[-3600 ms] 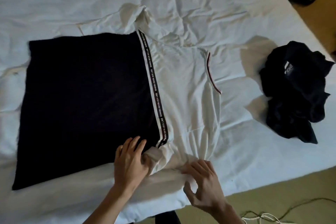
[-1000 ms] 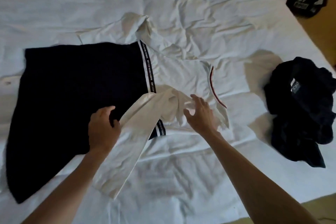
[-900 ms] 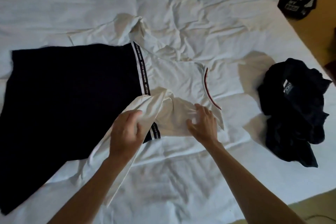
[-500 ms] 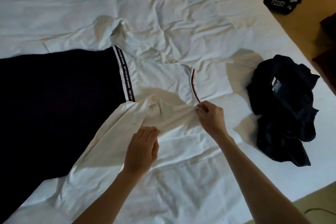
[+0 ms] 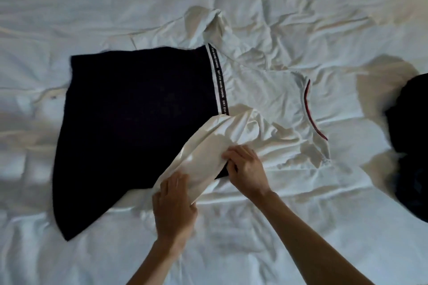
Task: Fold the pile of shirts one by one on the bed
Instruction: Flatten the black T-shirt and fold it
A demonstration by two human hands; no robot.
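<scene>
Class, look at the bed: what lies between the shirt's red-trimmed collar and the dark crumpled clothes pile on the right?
In the head view, only bare, wrinkled white bed sheet lies between the red-trimmed collar and the dark crumpled clothes pile.

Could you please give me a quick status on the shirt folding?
Left hand and right hand both grip the white sleeve. Navy-and-white shirt flat on white bed, fold underway. Dark clothes pile waits aside.

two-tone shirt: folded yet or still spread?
Mostly spread. The shirt lies flat; only its near sleeve is turned in, held by left hand and right hand.
</scene>
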